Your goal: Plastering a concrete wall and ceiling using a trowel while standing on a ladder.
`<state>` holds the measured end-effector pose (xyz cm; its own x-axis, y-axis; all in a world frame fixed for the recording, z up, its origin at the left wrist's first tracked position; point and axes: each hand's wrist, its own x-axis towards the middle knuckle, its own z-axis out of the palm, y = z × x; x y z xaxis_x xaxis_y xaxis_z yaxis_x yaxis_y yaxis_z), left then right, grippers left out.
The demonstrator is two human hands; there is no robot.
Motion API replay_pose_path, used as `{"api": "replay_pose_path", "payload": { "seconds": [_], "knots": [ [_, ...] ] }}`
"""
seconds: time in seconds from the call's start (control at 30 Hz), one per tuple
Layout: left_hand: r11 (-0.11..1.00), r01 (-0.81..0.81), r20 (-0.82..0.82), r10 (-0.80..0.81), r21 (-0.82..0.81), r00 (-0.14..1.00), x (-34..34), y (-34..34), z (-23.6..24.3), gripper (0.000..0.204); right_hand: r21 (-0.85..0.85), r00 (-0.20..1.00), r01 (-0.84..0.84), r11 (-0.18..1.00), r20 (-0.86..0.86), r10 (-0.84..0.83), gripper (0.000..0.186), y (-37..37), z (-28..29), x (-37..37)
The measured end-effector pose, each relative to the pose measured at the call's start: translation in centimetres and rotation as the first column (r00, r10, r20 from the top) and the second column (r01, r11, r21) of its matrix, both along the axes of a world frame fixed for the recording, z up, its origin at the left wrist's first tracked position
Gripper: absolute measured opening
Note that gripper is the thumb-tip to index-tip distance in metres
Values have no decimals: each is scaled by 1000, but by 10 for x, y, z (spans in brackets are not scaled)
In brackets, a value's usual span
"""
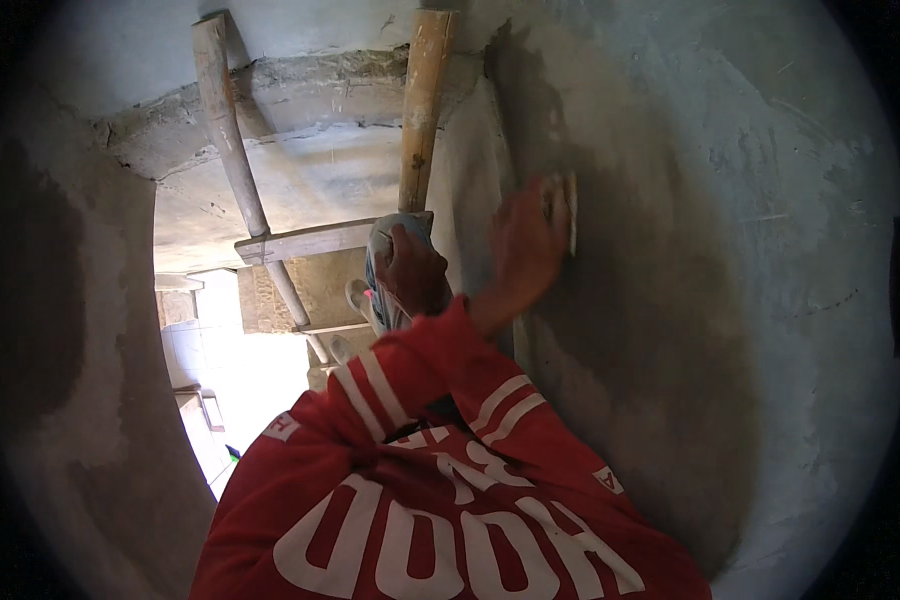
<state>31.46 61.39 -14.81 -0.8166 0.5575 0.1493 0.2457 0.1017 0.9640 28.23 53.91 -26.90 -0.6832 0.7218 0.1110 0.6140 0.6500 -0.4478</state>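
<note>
My forearms cross in front of me. Reaching over to the wall [635,250] on the right, my left hand [526,238] is slightly blurred and closed on a flat plastering trowel [572,215]. The trowel shows edge-on as a pale upright strip against dark, damp plaster, and its handle is hidden by my fingers. My right hand [413,268] is closed near my knee, at the right rail of the wooden ladder [305,240]. A thin bit shows at its fingers, too small to name.
Ladder rails of round poles lean against a ledge [300,95] ahead, with flat rungs nailed across. My feet [355,320] are on the ladder, well above the floor. Bright light comes through an opening [260,390] at lower left. Another plastered wall [100,330] stands close on the left.
</note>
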Motion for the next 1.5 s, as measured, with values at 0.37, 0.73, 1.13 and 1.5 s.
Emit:
{"api": "replay_pose_path", "payload": {
  "seconds": [0.37,0.73,1.13,1.5],
  "knots": [
    [985,126,95,-138,118,986,9,-16,51,17,36,998,-7,999,-70,10,18,9,-1,6],
    [969,182,158,-209,169,965,9,-22,46,21,34,997,-28,999,-70,30,18,6,1,4],
    [974,189,82,-200,128,976,-11,-21,38,21,27,998,-46,999,-40,48,16,-3,1,-5],
    [976,166,48,-174,141,984,-7,-24,25,21,43,997,-53,998,-58,55,17,-5,-3,-5]
  ]
}}
